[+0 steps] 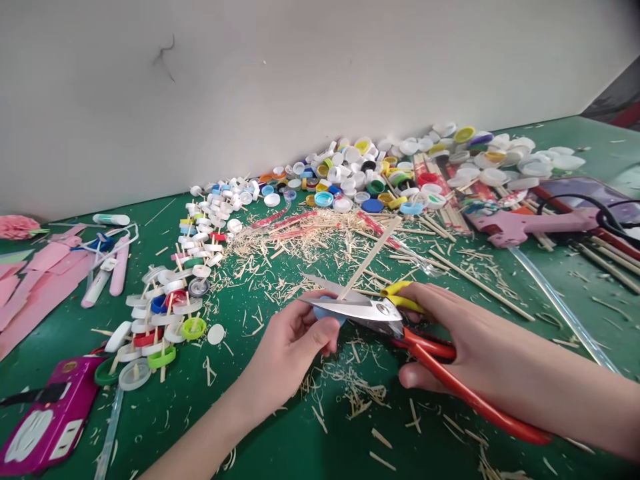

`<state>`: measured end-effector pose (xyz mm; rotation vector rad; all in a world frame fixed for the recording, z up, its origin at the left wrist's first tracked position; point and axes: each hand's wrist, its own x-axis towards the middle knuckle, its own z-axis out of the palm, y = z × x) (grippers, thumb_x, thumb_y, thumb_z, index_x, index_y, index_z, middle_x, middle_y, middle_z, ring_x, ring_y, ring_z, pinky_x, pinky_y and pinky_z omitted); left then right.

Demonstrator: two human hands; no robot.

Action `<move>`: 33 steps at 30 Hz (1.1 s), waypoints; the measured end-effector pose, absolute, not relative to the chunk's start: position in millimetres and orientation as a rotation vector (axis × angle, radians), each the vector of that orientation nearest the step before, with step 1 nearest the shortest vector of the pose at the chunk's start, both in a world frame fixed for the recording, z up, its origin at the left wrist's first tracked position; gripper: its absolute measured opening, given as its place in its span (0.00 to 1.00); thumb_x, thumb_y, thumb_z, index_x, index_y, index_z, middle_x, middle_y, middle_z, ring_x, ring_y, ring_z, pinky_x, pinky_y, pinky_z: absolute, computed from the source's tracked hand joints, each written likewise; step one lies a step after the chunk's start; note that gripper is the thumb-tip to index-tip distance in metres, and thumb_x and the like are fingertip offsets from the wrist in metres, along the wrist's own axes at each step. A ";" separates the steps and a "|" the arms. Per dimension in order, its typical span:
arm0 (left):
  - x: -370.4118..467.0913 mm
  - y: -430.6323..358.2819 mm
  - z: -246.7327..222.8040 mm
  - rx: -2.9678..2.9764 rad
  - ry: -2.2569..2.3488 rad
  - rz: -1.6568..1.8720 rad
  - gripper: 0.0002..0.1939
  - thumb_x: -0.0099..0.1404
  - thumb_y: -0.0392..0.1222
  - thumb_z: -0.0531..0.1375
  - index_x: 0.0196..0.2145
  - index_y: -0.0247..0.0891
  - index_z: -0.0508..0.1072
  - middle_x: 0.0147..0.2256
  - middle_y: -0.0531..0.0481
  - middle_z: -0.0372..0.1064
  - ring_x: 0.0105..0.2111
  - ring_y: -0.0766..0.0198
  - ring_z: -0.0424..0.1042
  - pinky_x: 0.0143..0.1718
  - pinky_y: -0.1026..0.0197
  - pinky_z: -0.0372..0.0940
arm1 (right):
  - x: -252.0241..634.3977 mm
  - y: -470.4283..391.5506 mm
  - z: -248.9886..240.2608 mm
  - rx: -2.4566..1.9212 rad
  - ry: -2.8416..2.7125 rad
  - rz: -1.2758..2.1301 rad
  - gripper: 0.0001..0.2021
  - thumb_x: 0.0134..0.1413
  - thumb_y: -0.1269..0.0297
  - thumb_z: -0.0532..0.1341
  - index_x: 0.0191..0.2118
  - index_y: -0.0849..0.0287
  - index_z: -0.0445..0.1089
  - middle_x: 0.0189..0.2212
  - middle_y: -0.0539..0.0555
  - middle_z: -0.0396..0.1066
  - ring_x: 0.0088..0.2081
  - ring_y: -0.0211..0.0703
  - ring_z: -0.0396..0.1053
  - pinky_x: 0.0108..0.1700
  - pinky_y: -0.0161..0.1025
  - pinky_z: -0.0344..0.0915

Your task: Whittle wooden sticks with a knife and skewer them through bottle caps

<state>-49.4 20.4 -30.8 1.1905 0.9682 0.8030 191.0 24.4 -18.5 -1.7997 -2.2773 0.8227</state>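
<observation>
My left hand (295, 343) pinches a light blue bottle cap (321, 312) between thumb and fingers. A thin wooden stick (373, 259) rises from the cap, slanting up to the right. In my right hand (457, 323) is a pair of scissors (480, 395) with red and yellow handles. Its blades are apart and lie at the cap and the foot of the stick; whether they touch the wood I cannot tell. Below and behind my hands, wood shavings (367, 397) litter the green table (280, 440).
Caps joined by sticks (160, 320) stand on the left, near a magenta phone-like device (55, 413). Loose bottle caps (350, 173) pile along the wall. A pink glue gun (545, 223) with a clear glue stick (565, 310) lies right. Pink paper (35, 287) covers the far left.
</observation>
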 end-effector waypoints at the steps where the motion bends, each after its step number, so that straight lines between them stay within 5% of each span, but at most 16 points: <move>1: -49.4 20.3 -31.0 1.190 0.968 0.802 0.19 0.63 0.53 0.58 0.47 0.38 0.69 0.25 0.54 0.62 0.27 0.71 0.62 0.33 0.64 0.63 | 191.2 24.6 -18.8 -1.792 -2.269 0.809 0.36 0.34 0.33 0.62 0.46 0.54 0.66 0.43 0.59 0.71 0.40 0.56 0.70 0.37 0.51 0.72; 14: -52.4 22.0 -22.8 1.256 1.006 0.659 0.17 0.62 0.51 0.60 0.48 0.46 0.71 0.26 0.55 0.60 0.25 0.74 0.57 0.26 0.69 0.55 | 185.1 20.2 -12.2 -1.612 -2.342 0.571 0.35 0.35 0.32 0.62 0.43 0.57 0.68 0.38 0.60 0.72 0.34 0.52 0.71 0.30 0.46 0.70; 20: -52.1 20.3 -17.9 1.348 1.005 0.604 0.17 0.63 0.52 0.58 0.49 0.49 0.71 0.34 0.52 0.69 0.25 0.73 0.61 0.23 0.69 0.57 | 180.7 17.5 -11.7 -1.462 -2.397 0.234 0.21 0.52 0.43 0.57 0.37 0.58 0.67 0.24 0.52 0.69 0.22 0.42 0.66 0.21 0.39 0.63; 25: -53.8 15.7 -21.6 1.534 1.031 0.613 0.18 0.65 0.54 0.54 0.51 0.53 0.67 0.46 0.49 0.69 0.38 0.66 0.71 0.35 0.63 0.70 | 182.4 16.7 -11.2 -1.258 -2.464 -0.181 0.15 0.57 0.52 0.54 0.36 0.61 0.66 0.26 0.55 0.71 0.23 0.42 0.68 0.21 0.38 0.63; 28: -60.3 16.1 -25.2 1.848 1.240 0.823 0.30 0.61 0.59 0.56 0.59 0.50 0.57 0.56 0.45 0.60 0.50 0.58 0.68 0.43 0.56 0.72 | 185.5 19.1 -11.4 -1.222 -2.437 -0.369 0.16 0.57 0.54 0.53 0.37 0.63 0.66 0.27 0.57 0.72 0.24 0.45 0.70 0.22 0.39 0.64; 33: -62.6 17.6 -12.3 2.723 1.410 1.302 0.38 0.56 0.60 0.61 0.56 0.33 0.61 0.49 0.39 0.66 0.54 0.51 0.63 0.55 0.48 0.64 | 189.8 21.6 -14.0 -1.226 -2.433 -0.544 0.13 0.55 0.57 0.53 0.37 0.63 0.65 0.26 0.57 0.71 0.26 0.47 0.71 0.23 0.41 0.64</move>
